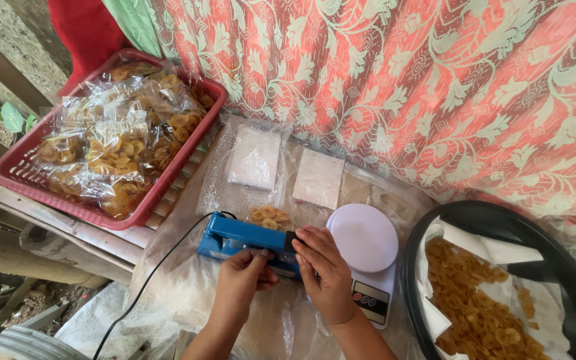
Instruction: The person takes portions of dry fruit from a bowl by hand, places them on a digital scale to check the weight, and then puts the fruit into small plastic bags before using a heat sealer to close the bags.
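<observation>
Head view: we pressed blue heat sealer (245,241) at 6 o'clock.
Left hand (240,280): fingers curled on sealer.
Right hand (325,270): fingers flat, pressing its arm.
Chip bag (268,215): clamped; we judged sealing underway.
Next: we judged release, then lifting bag out.

Over on the far left sits a red plastic crate (168,179) piled with clear packets of banana chips (111,143), resting on the slatted wooden bench (68,230). A white round-topped kitchen scale (367,248) stands beside a big black basin (571,280) of loose chips on white paper. Behind it all hangs a red floral curtain (435,80), two flat white packets (288,168) just below.
</observation>
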